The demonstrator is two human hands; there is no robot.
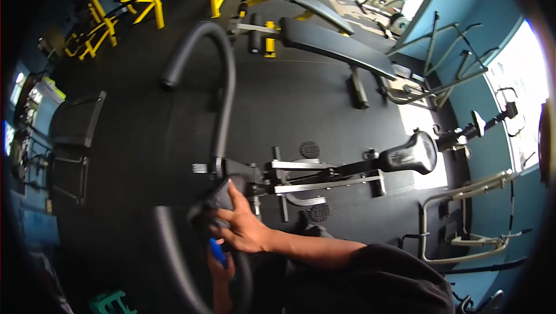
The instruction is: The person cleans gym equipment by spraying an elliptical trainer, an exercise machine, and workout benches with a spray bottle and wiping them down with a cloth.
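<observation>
Two hands crowd the dark hub (220, 199) of the exercise machine (359, 169), the right hand (248, 230) loosely bent over it, hold unclear, the left hand (225, 270) curled around a blue object (217, 251) just below, which might slip or knock the curved bar (227, 100) should that wrist twist.

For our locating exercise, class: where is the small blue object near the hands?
In the head view, the blue object is low, left of centre, in the left hand, just below the right hand.
</observation>
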